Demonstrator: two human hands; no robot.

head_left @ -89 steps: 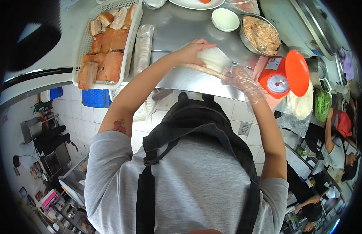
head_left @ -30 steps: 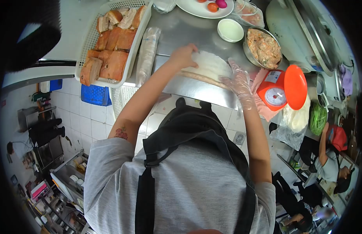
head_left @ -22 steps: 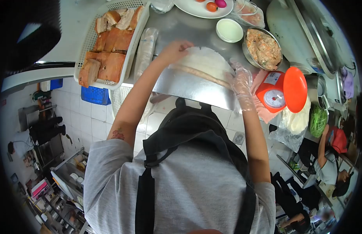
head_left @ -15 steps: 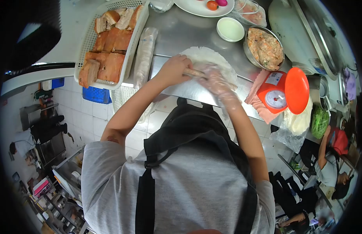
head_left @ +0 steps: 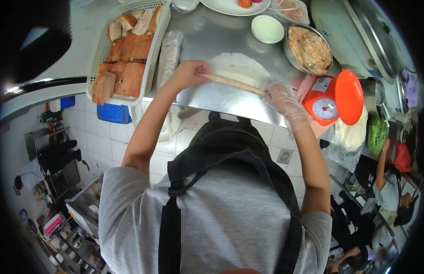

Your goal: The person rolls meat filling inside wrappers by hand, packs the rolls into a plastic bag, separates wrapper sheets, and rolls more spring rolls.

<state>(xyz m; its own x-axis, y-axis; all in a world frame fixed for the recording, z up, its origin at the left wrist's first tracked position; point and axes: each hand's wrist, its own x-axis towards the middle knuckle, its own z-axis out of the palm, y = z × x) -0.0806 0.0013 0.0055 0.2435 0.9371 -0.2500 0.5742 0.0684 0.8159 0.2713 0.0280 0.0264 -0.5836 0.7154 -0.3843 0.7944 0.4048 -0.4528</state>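
Observation:
A long, thin, pale-brown roll (head_left: 235,83) runs across the near part of a round white wrapper sheet (head_left: 241,65) on the steel counter. My left hand (head_left: 193,73), bare, has its fingers curled at the roll's left end. At the right end, my right hand (head_left: 284,98), in a clear plastic glove, is closed on the roll. The far part of the sheet lies flat beyond it. A metal bowl of minced filling with orange bits (head_left: 308,49) stands beyond my right hand, beside a small bowl of pale liquid (head_left: 267,29).
A white basket (head_left: 150,68) of cooked pork slabs (head_left: 130,77) stands left, beside a plastic-wrapped packet (head_left: 170,55). A red kitchen scale (head_left: 321,98) sits right on a pink cloth. A white plate (head_left: 221,6) lies at the back. Another person (head_left: 389,189) is at the far right.
My hands have moved apart, the left one leftward and the right one rightward and nearer me. The roll between them now shows along its length.

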